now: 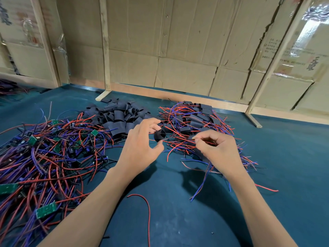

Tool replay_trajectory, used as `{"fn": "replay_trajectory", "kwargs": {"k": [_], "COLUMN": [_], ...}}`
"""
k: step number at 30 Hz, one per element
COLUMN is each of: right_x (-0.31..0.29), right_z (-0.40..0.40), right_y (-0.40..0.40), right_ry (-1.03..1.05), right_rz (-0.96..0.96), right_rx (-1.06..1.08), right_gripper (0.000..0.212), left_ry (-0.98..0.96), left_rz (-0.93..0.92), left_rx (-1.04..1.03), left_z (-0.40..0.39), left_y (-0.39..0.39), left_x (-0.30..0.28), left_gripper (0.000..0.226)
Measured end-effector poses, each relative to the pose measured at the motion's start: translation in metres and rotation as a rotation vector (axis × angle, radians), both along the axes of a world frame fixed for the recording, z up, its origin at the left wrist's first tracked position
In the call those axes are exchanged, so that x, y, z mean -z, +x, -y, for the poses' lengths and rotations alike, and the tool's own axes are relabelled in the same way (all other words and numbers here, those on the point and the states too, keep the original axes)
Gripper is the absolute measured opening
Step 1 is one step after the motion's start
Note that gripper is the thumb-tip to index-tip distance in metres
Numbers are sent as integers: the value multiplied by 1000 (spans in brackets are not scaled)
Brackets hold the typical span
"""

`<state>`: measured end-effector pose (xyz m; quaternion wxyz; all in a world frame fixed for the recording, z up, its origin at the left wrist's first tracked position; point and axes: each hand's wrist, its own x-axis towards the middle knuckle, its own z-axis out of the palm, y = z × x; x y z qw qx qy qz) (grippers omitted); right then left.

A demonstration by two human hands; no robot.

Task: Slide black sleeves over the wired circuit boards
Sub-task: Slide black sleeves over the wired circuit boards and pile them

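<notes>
My left hand (142,143) pinches a short black sleeve (159,134) between thumb and fingertips, its open end facing right. My right hand (215,148) grips a bundle of red and blue wires (204,177) that trail down below the palm; the board on them is hidden inside the fingers. The two hands are a little apart above the blue table. A heap of loose black sleeves (119,116) lies behind the left hand. Bare green circuit boards with wires (44,154) are piled at the left. Sleeved boards with wires (194,120) are piled behind the right hand.
The blue tabletop (178,220) has a single loose red wire (147,211) in front of me. Cardboard walls with wooden battens (106,43) stand along the back edge. More wires (8,88) lie at the far left.
</notes>
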<state>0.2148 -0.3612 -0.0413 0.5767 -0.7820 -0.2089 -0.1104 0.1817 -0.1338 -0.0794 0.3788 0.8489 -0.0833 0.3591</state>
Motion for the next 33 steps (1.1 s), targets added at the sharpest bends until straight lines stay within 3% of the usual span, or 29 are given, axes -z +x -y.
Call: {"fn": "replay_trajectory", "kwargs": {"k": [7, 19, 27, 33], "right_x": [5, 6, 5, 6], "right_z": [-2, -3, -5, -4], "right_y": [-2, -2, -5, -4], "right_ry": [-203, -213, -311, -316], "right_rz": [319, 336, 407, 445], "right_rx": [52, 36, -74, -83], "right_gripper": [16, 18, 19, 19], "left_ry": [-29, -56, 90, 73], "left_rz": [-8, -12, 11, -2], "left_rx": [-24, -31, -53, -106], "left_z": [-2, -3, -4, -4], "left_y": [2, 1, 3, 4], "left_x": [2, 3, 4, 6], "left_gripper": [63, 63, 64, 61]}}
